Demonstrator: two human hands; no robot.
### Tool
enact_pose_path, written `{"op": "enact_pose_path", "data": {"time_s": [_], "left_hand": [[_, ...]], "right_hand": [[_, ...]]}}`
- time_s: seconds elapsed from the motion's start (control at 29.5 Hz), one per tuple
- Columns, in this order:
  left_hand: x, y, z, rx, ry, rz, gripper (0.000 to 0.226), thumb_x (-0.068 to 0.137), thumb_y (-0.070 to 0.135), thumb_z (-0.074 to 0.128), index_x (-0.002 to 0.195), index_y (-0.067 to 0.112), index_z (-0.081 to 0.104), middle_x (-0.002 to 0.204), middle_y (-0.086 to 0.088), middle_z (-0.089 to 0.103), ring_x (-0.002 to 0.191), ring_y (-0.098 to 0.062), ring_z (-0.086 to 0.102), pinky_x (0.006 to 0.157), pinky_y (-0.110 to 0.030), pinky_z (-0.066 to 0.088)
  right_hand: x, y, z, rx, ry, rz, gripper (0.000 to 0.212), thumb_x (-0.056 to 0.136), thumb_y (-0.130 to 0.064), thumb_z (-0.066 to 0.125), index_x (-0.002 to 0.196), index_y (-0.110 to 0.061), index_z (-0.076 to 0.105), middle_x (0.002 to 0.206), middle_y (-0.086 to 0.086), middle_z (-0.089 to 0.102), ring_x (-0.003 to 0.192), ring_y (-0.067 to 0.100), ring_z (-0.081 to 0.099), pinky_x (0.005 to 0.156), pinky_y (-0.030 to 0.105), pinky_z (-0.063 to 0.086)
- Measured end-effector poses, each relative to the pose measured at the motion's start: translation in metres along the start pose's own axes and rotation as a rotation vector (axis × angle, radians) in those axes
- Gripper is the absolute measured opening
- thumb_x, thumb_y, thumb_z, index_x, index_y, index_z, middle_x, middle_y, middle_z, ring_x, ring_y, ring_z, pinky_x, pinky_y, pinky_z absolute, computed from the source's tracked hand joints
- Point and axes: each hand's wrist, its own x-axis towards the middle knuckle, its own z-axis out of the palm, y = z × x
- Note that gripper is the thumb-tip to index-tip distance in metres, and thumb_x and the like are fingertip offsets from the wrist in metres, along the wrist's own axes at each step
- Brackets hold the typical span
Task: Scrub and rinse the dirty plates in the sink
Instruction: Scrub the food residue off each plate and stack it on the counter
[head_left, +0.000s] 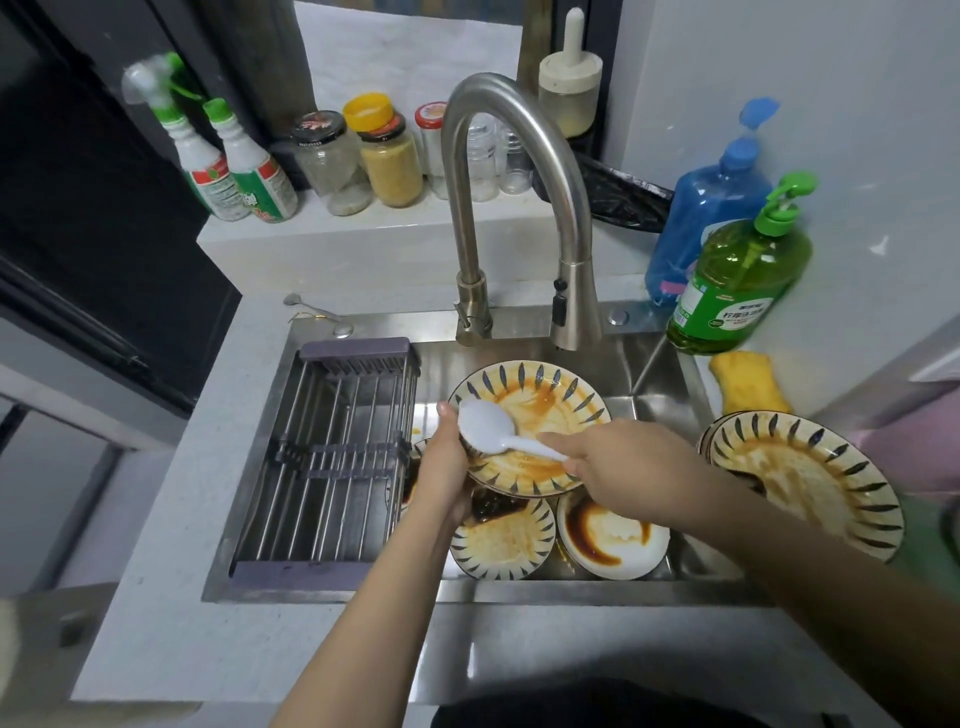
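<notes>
Left hand (441, 467): grips the near-left rim of the raised plate (540, 410), thumb on top; its other fingers are hidden under the rim.
Right hand (618, 467): fingers curled round the handle of a white plastic spoon (491, 428), whose bowl lies over the raised plate's left part.
Raised plate: held tilted over the sink (519, 584), under the faucet (519, 208); smeared orange, rim painted with dark leaf strokes.
Sink plates: a patterned plate (501, 543) and a white plate (613, 540) with dark sauce lie low in the basin, both partly covered by the raised plate and the arms.
Hidden: another dish at the far left of the pile shows only as a sliver behind the left wrist.
Counter stack (810, 478): dirty patterned plates on the right counter; how many lie below the top one cannot be told.
Rack (332, 457): metal drain rack across the sink's left half.
Writing: the green bottle (737, 280) bears a label with Chinese characters, too blurred to read; the spray bottles' (228, 161) labels are also illegible.
Sponge (748, 384): yellow, beside the green bottle.
</notes>
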Motion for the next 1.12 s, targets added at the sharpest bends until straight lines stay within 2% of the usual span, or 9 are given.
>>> {"op": "enact_pose_path", "data": {"time_s": [0.1,0.17,0.27,0.44,0.68,0.78,0.92,1.02,1.12], "left_hand": [[0.000,-0.001,-0.009,-0.022,0.025,0.012,0.042,0.103,0.048,0.023,0.116,0.019,0.051,0.095,-0.008,0.063,0.088,-0.022,0.062,0.057,-0.030,0.054],[0.000,-0.002,-0.011,0.002,0.017,0.023,0.046,0.103,0.046,0.023,0.104,0.015,0.057,0.093,-0.006,0.065,0.079,-0.015,0.060,0.054,-0.025,0.052],[0.003,-0.006,-0.011,0.086,-0.004,0.050,0.049,0.102,0.048,0.024,0.106,0.014,0.060,0.106,-0.010,0.067,0.083,-0.015,0.063,0.062,-0.026,0.051],[0.008,-0.003,-0.009,0.093,0.025,0.084,0.058,0.101,0.052,0.023,0.126,0.009,0.053,0.111,-0.008,0.062,0.098,-0.022,0.058,0.084,-0.033,0.049],[0.010,-0.001,-0.016,0.100,0.005,0.053,0.053,0.102,0.050,0.026,0.103,0.012,0.062,0.091,-0.008,0.068,0.077,-0.017,0.063,0.063,-0.029,0.054],[0.009,-0.002,-0.007,0.156,-0.023,0.082,0.053,0.102,0.050,0.022,0.108,0.013,0.059,0.095,-0.006,0.063,0.082,-0.013,0.057,0.070,-0.028,0.048],[0.014,0.003,-0.022,0.111,0.057,0.085,0.059,0.101,0.054,0.023,0.108,0.007,0.058,0.097,-0.008,0.064,0.086,-0.021,0.059,0.075,-0.037,0.050],[0.018,0.002,-0.028,0.182,0.014,0.086,0.051,0.099,0.057,0.027,0.098,0.021,0.062,0.106,-0.011,0.068,0.099,-0.026,0.064,0.092,-0.046,0.051],[0.018,-0.005,-0.022,0.241,-0.032,0.089,0.052,0.099,0.058,0.026,0.096,0.021,0.063,0.109,-0.013,0.068,0.100,-0.027,0.064,0.093,-0.045,0.052]], "right_hand": [[-0.017,0.011,-0.015,0.040,-0.134,-0.020,0.039,0.099,-0.032,0.041,0.131,-0.053,0.045,0.083,-0.009,0.063,0.069,0.009,0.058,0.060,0.024,0.045],[-0.016,0.021,-0.022,-0.065,-0.134,0.051,0.035,0.097,-0.029,0.042,0.124,-0.048,0.055,0.086,-0.007,0.063,0.072,0.010,0.059,0.063,0.025,0.047],[0.001,0.028,-0.024,-0.212,-0.004,0.172,0.032,0.095,-0.021,0.041,0.119,-0.032,0.057,0.075,-0.006,0.051,0.068,0.013,0.053,0.062,0.029,0.042],[-0.005,0.011,-0.004,-0.080,0.007,-0.047,0.042,0.101,-0.029,0.039,0.137,-0.050,0.038,0.072,-0.008,0.051,0.062,0.008,0.050,0.054,0.024,0.041],[0.003,0.026,-0.013,-0.241,0.068,0.147,0.040,0.096,-0.023,0.041,0.132,-0.041,0.044,0.079,-0.005,0.055,0.074,0.017,0.057,0.062,0.028,0.046],[0.006,0.010,-0.001,-0.109,0.088,0.020,0.047,0.100,-0.026,0.039,0.141,-0.048,0.030,0.074,-0.007,0.053,0.062,0.010,0.050,0.052,0.025,0.040],[-0.011,0.024,-0.016,-0.147,-0.110,-0.008,0.040,0.099,-0.033,0.043,0.131,-0.056,0.044,0.078,-0.011,0.055,0.070,0.008,0.053,0.056,0.023,0.040],[-0.004,0.036,-0.022,-0.286,-0.046,0.157,0.037,0.097,-0.025,0.043,0.128,-0.044,0.051,0.079,-0.007,0.054,0.076,0.015,0.055,0.062,0.028,0.042],[0.013,0.027,-0.008,-0.294,0.081,0.098,0.051,0.097,-0.018,0.038,0.138,-0.048,0.032,0.081,-0.005,0.053,0.077,0.020,0.057,0.061,0.030,0.041]]}}
